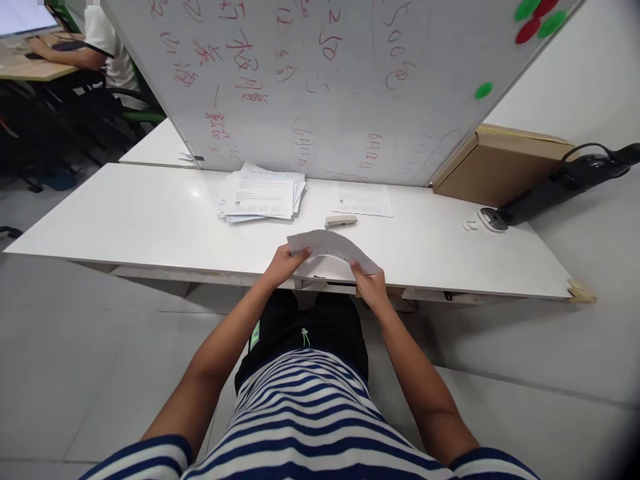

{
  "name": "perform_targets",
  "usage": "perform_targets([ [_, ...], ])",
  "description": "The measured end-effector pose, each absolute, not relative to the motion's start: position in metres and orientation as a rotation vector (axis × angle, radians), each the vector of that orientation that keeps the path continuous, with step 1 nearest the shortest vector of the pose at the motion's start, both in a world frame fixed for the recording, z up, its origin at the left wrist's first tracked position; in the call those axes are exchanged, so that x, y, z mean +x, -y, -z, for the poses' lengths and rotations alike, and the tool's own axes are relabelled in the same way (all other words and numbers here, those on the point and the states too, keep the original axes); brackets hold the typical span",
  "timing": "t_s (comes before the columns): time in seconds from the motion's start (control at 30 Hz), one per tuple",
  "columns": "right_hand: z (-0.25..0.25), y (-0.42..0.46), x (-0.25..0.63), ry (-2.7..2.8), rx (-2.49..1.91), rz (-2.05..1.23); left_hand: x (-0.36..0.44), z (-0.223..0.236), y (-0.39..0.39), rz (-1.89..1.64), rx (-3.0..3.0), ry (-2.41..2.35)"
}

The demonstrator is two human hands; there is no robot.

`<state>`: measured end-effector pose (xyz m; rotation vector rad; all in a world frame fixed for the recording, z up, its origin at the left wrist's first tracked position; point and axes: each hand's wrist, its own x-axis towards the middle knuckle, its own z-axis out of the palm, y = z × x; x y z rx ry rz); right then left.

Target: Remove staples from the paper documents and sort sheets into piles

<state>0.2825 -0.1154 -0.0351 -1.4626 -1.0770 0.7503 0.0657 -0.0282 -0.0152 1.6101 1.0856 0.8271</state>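
My left hand (287, 263) and my right hand (369, 283) grip opposite ends of a sheet of paper (333, 244). The paper bows upward in the middle, above the front edge of the white desk (165, 230). Whether it is one sheet or more, I cannot tell. Just beyond it lies a light-coloured stapler (341, 221), touched by neither hand. A loose pile of printed papers (263, 197) rests further back on the left. Another printed sheet (365, 199) lies flat behind the stapler to the right.
A whiteboard (345, 100) with red writing stands along the desk's back edge. At the right are a cardboard box (510, 163), a black bottle (560, 180) and a small black-and-white device (493, 220). Another person (113, 53) sits at a desk at the upper left.
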Motion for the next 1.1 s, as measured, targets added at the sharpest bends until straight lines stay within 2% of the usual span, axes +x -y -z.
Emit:
perform_targets([
  [0.2, 0.052, 0.11, 0.271, 0.985, -1.585, -0.743, 0.077, 0.042, 0.04, -0.84, 1.671, -1.21],
  [0.43, 0.042, 0.104, 0.3, 0.959, -1.696, -0.606, 0.076, 0.032, 0.02, -0.628, 1.991, -1.069],
  [0.6, 0.019, 0.042, 0.373, 1.009, -1.569, -0.502, 0.07, 0.037, -0.004, -0.492, 2.501, -1.184],
  [0.77, 0.011, -0.049, 0.433, 0.794, -1.589, -0.504, 0.072, 0.047, -0.002, -0.47, 2.691, -1.219],
  [0.9, 0.025, -0.091, 0.442, 0.727, -1.816, -0.569, 0.073, 0.051, -0.003, -0.503, 2.69, -1.213],
  [1.1, 0.043, -0.094, 0.426, 1.147, -2.28, -0.192, 0.073, 0.054, -0.006, -0.529, 2.688, -1.203],
])
